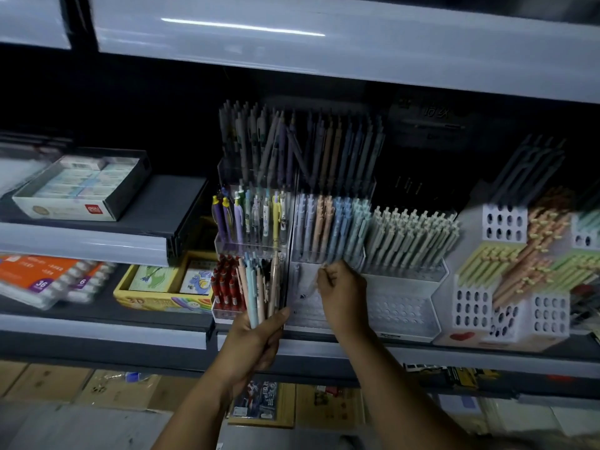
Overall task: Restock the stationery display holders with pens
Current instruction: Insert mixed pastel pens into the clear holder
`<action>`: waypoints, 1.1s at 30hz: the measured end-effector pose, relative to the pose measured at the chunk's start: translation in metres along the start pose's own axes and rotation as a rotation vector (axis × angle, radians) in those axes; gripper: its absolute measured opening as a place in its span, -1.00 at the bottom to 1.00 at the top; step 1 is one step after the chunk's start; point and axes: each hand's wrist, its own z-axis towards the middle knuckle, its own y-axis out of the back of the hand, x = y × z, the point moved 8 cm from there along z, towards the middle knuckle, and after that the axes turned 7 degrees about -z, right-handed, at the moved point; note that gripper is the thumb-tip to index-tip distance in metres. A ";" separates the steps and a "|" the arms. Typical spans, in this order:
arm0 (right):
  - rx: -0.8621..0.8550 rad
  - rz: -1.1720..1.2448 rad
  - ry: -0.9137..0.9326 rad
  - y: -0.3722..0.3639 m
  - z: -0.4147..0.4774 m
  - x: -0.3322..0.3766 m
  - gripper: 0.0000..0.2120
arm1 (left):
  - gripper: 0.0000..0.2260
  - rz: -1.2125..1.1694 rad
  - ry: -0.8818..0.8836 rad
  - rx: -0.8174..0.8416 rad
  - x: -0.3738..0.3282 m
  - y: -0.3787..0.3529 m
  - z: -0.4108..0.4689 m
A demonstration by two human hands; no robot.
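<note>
We see a tray of boxed erasers on the left shelf, a yellow picture box below it, and cardboard cartons lowest.

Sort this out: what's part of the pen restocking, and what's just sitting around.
In the job: bundle of pens in the left hand; right hand at the clear holder's bottom tier.
Just there: tray of small white boxes; yellow box; orange packs; cardboard boxes.
</note>
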 end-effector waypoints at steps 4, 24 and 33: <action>0.067 -0.069 0.008 -0.014 0.001 0.003 -0.75 | -0.67 -0.009 -0.004 -0.001 -0.001 0.000 -0.003; 0.325 0.455 -0.279 -0.003 -0.013 0.028 -0.85 | -0.62 0.023 0.006 0.037 0.000 -0.016 -0.002; 0.469 0.640 -0.315 -0.001 -0.014 0.032 -0.87 | -0.60 0.075 0.019 0.059 0.006 -0.027 0.001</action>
